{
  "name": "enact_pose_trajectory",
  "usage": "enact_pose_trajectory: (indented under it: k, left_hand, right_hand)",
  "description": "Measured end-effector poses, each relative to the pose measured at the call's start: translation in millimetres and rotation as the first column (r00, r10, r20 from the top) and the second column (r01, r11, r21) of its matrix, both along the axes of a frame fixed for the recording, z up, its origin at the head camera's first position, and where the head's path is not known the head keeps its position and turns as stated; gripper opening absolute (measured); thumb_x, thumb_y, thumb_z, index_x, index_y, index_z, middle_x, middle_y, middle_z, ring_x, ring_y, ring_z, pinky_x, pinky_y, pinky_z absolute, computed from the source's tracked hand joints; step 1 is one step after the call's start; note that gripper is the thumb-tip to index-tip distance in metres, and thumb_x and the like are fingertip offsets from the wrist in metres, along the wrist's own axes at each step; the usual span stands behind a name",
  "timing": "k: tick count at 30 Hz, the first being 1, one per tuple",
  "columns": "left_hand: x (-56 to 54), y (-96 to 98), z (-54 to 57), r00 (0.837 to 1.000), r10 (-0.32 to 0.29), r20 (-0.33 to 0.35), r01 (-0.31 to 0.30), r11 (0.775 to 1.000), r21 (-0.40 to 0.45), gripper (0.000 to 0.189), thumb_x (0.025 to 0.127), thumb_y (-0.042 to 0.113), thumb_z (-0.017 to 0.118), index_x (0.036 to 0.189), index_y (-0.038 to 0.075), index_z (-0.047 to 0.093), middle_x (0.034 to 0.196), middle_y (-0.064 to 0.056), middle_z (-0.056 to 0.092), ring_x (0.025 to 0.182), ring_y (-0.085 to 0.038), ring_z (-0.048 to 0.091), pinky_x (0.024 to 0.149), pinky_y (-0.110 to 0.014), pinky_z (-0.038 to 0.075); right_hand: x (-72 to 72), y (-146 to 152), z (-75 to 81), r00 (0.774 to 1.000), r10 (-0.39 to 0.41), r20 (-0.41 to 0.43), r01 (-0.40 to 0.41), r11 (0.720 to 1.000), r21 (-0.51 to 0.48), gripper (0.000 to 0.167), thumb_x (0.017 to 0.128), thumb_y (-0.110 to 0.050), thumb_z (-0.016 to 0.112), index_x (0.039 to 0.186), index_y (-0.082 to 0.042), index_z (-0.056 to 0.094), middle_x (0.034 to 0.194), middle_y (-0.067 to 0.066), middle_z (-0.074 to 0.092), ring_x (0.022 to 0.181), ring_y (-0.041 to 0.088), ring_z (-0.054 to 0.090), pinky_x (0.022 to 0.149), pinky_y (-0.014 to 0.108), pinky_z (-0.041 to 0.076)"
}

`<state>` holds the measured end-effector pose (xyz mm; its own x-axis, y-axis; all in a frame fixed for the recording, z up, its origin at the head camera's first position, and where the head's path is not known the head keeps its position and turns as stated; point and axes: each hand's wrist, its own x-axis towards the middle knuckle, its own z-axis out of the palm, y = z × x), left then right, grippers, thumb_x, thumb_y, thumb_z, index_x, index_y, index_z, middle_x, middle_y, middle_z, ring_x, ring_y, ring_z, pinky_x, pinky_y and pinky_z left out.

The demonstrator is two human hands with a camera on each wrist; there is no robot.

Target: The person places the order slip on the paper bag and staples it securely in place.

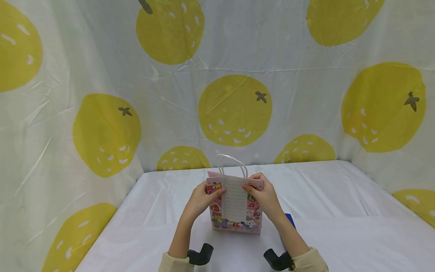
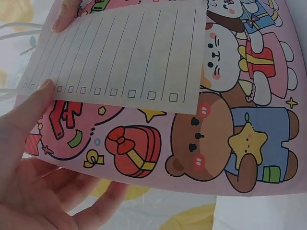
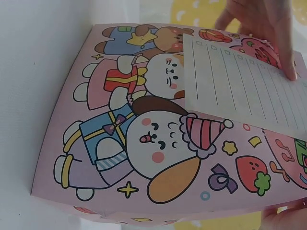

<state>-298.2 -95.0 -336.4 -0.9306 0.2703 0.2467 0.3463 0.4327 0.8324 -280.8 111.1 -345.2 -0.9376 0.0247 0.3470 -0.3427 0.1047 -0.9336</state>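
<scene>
While left hand (image 1: 199, 199) and right hand (image 1: 267, 195) pinch a cartoon-print gift bag (image 1: 253, 218), lined checklist paper (image 1: 234, 200) spans between their fingers (image 1: 216, 194).

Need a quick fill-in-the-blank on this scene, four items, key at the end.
1. The left hand and right hand grip the pink bag, each with its ____ on the lined sheet.
2. The bag's handles are ____.
3. The printed bear holds a ____ star.
4. A blue object is partly hidden by the person's ____ forearm.

Missing words: thumb; white; yellow; right.
</scene>
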Motion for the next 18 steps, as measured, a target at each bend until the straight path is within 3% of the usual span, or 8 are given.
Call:
enact_pose_trajectory:
  k: [4, 8, 11, 13, 15, 18]
  left_hand:
    - [2.8, 4.4, 6.9, 0.987, 0.148, -0.060, -0.142, 0.985, 0.094, 0.042, 0.077, 0.041, 0.069, 0.102, 0.011, 0.055, 0.098, -0.005, 0.060, 0.088, -0.016, 0.053, 0.070, -0.029, 0.045]
    - [2.5, 10.1, 9.7, 0.962, 0.242, -0.123, -0.206, 0.946, 0.249, 0.056, 0.073, 0.037, 0.074, 0.112, 0.009, 0.046, 0.114, -0.009, 0.047, 0.104, -0.021, 0.044, 0.083, -0.035, 0.043]
    - [1.0, 13.2, 8.6, 0.965, 0.219, -0.143, -0.160, 0.926, 0.343, 0.069, 0.073, 0.033, 0.075, 0.125, 0.009, 0.036, 0.129, -0.010, 0.039, 0.122, -0.025, 0.036, 0.101, -0.043, 0.035]
    - [-0.3, 14.7, 6.8, 0.973, 0.183, -0.139, -0.121, 0.923, 0.366, 0.070, 0.074, 0.031, 0.074, 0.128, 0.011, 0.034, 0.132, -0.010, 0.039, 0.126, -0.025, 0.036, 0.105, -0.044, 0.032]
    - [-1.3, 16.3, 5.4, 0.981, 0.143, -0.132, -0.085, 0.926, 0.368, 0.067, 0.075, 0.028, 0.074, 0.128, 0.013, 0.036, 0.129, -0.010, 0.046, 0.121, -0.025, 0.044, 0.101, -0.042, 0.037]
    - [-2.1, 18.6, 4.1, 0.985, 0.120, -0.125, -0.070, 0.935, 0.346, 0.060, 0.076, 0.025, 0.073, 0.126, 0.014, 0.041, 0.119, -0.011, 0.053, 0.102, -0.020, 0.054, 0.084, -0.032, 0.048]
  right_hand:
    - [0.4, 0.4, 0.8, 1.000, 0.011, 0.005, -0.011, 1.000, 0.003, 0.028, 0.084, -0.014, 0.064, 0.100, -0.001, 0.045, 0.090, 0.002, 0.057, 0.076, 0.007, 0.054, 0.067, 0.020, 0.047]
    - [0.5, 1.1, 1.5, 1.000, 0.008, 0.012, -0.008, 1.000, -0.001, 0.028, 0.083, -0.014, 0.065, 0.099, -0.001, 0.045, 0.088, 0.000, 0.056, 0.076, 0.007, 0.053, 0.067, 0.020, 0.046]
    - [0.6, 1.2, 1.5, 1.000, 0.002, 0.017, -0.002, 1.000, -0.001, 0.027, 0.083, -0.013, 0.065, 0.098, -0.001, 0.045, 0.085, -0.002, 0.054, 0.075, 0.006, 0.052, 0.066, 0.019, 0.045]
    - [0.6, 1.2, 1.0, 1.000, 0.002, 0.018, -0.002, 1.000, -0.001, 0.027, 0.083, -0.013, 0.065, 0.098, -0.001, 0.045, 0.084, -0.003, 0.053, 0.074, 0.007, 0.051, 0.066, 0.019, 0.045]
    - [0.4, 1.1, 0.3, 1.000, 0.002, 0.019, -0.002, 1.000, -0.002, 0.027, 0.083, -0.013, 0.065, 0.098, -0.002, 0.045, 0.084, -0.003, 0.053, 0.075, 0.006, 0.051, 0.066, 0.019, 0.045]
    - [0.1, 1.0, -0.4, 1.000, 0.012, 0.017, -0.012, 1.000, -0.006, 0.027, 0.083, -0.012, 0.065, 0.099, -0.001, 0.045, 0.085, -0.003, 0.053, 0.075, 0.007, 0.052, 0.067, 0.020, 0.046]
